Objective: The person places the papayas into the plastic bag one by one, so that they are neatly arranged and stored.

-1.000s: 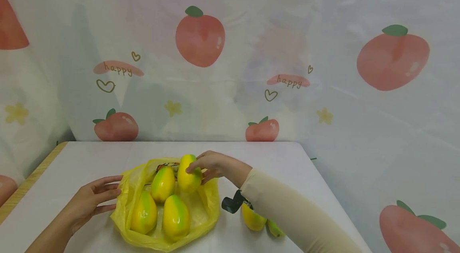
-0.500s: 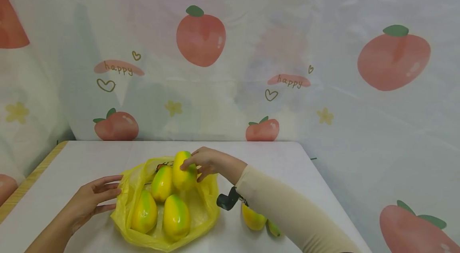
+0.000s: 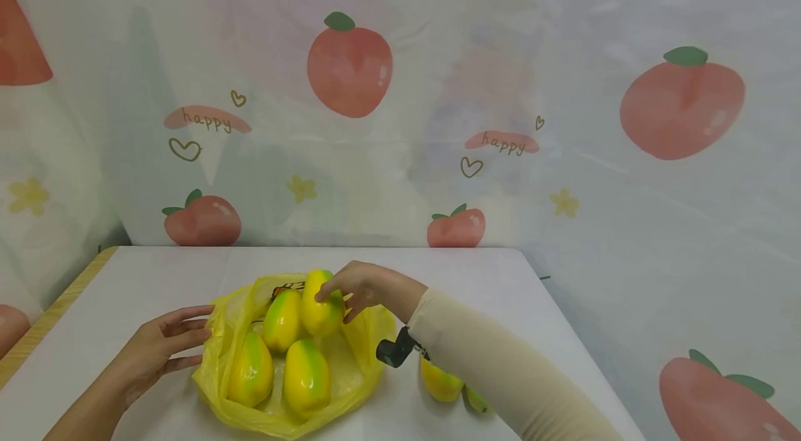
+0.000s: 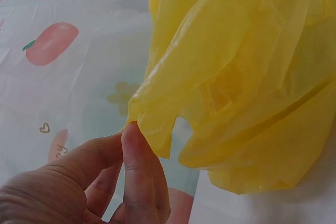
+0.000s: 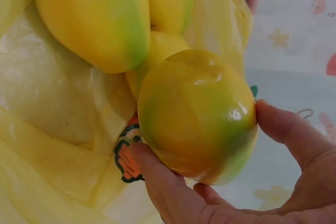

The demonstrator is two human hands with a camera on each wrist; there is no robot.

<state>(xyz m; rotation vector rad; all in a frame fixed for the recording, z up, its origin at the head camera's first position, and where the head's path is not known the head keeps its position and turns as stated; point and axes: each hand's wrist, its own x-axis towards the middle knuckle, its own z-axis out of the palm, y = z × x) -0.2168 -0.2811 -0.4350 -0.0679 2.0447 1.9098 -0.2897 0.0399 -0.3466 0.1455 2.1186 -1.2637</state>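
A yellow plastic bag [image 3: 350,385] lies with its mouth wide on the table. My left hand [image 3: 156,350] pinches its left rim; in the left wrist view the thumb and finger [image 4: 137,174] meet on the thin plastic. Inside rest three yellow-green papayas, one at left [image 3: 251,371], one in front [image 3: 306,380] and one behind [image 3: 283,321]. With thumb and fingers, my right hand [image 3: 369,286] grips another papaya [image 3: 320,312] at the back of the bag's mouth. That papaya stands upright beside the rear one. Its underside is partly hidden, so I cannot tell whether it rests on the bag.
To the right of the bag, another papaya [image 3: 441,382] and a greenish fruit [image 3: 478,401] lie on the white table [image 3: 488,316], partly covered by my right sleeve [image 3: 500,368]. A printed cloth backdrop [image 3: 388,170] hangs behind the table's far edge.
My right hand has shifted left with the papaya, bringing it against the rear one, and dipped slightly in the last half second. The bag's right rim has spread outward. My left hand stays put.
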